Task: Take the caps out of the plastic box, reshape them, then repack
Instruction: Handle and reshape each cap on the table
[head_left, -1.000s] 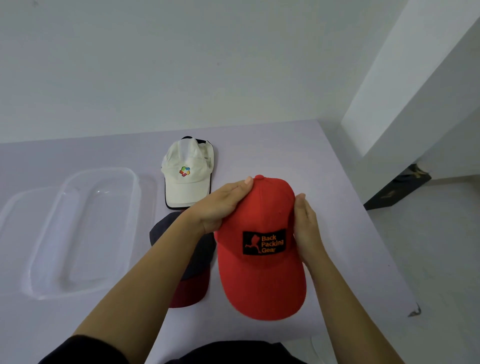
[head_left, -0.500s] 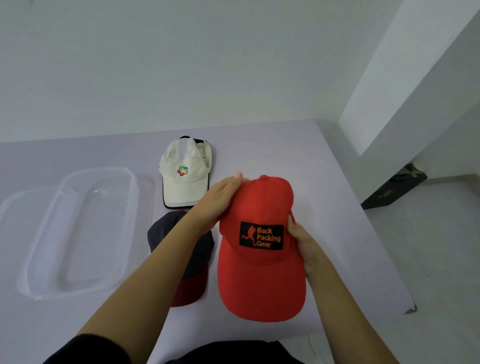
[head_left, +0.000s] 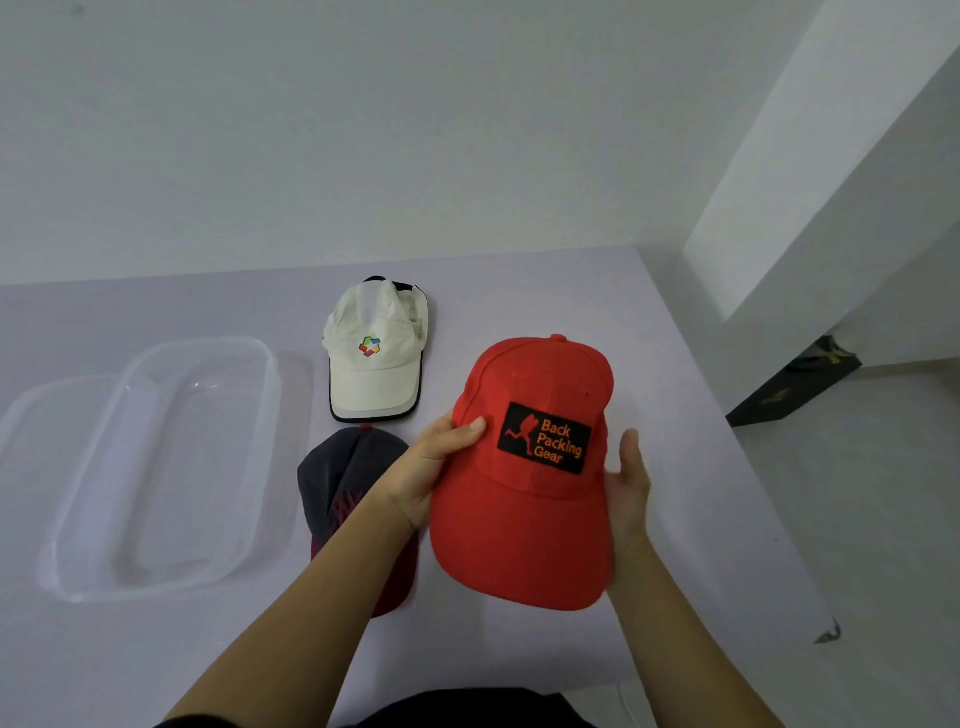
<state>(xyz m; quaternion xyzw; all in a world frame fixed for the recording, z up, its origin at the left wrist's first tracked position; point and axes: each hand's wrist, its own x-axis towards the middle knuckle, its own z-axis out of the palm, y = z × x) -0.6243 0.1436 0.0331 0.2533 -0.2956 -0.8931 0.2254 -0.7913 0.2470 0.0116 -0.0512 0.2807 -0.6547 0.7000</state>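
A red cap with a black "Back Packing Gear" patch is held above the table, brim toward me. My left hand grips its left side, thumb on the front panel. My right hand cups its right side, fingers partly hidden behind the cap. A white cap with a coloured logo lies flat further back. A dark navy cap with a maroon brim lies under my left forearm. The clear plastic box stands empty at the left.
The lilac table ends at the right, with its right edge close to the red cap. A clear lid lies beside the box at the far left. A white wall and pillar stand behind and to the right. A dark object sits on the floor.
Both hands slid from the crown down to the cap's sides. The red cap rose off the table and turned a little, its crown now puffed and rounded.
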